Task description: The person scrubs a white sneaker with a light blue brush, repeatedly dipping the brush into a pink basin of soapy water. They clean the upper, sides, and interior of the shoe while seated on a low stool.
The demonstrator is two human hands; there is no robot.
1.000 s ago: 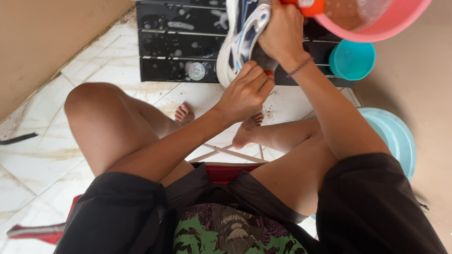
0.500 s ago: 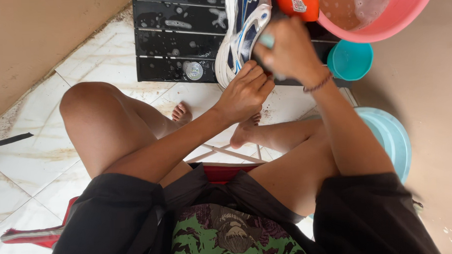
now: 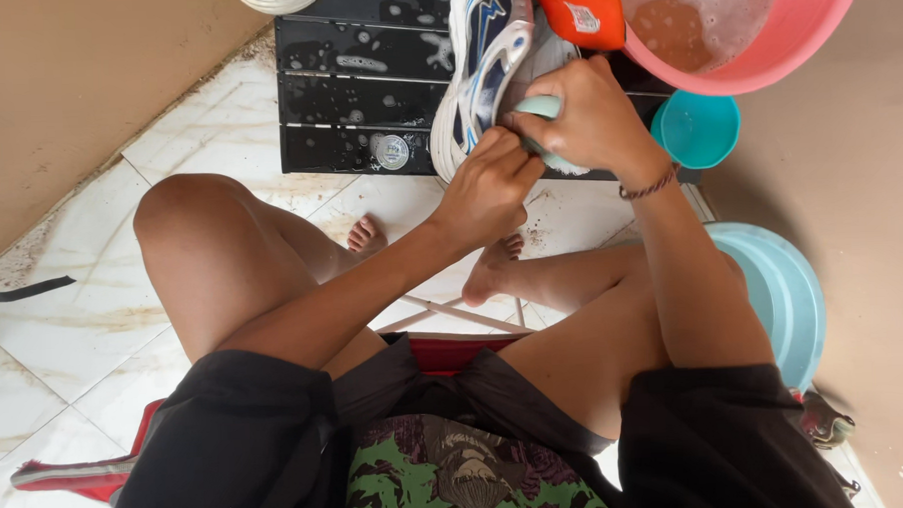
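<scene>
A white and blue sports shoe (image 3: 485,63) lies on a wet black slatted board (image 3: 366,87) in front of me. My left hand (image 3: 484,188) grips the shoe at its near end. My right hand (image 3: 592,114) is closed around a pale green scrubbing brush (image 3: 542,111) and presses it against the shoe's side. A thread bracelet sits on my right wrist. I sit low with both knees bent and my bare feet on the tiles.
A pink basin (image 3: 744,28) of soapy brown water stands at the far right, an orange item (image 3: 578,9) on its near rim. A small teal bowl (image 3: 697,130) and a light blue basin (image 3: 783,292) are on the right. White floor tiles (image 3: 64,328) spread left.
My right hand has come down from the shoe's upper part to its near side, with the green brush now showing in it. My left hand has kept its grip.
</scene>
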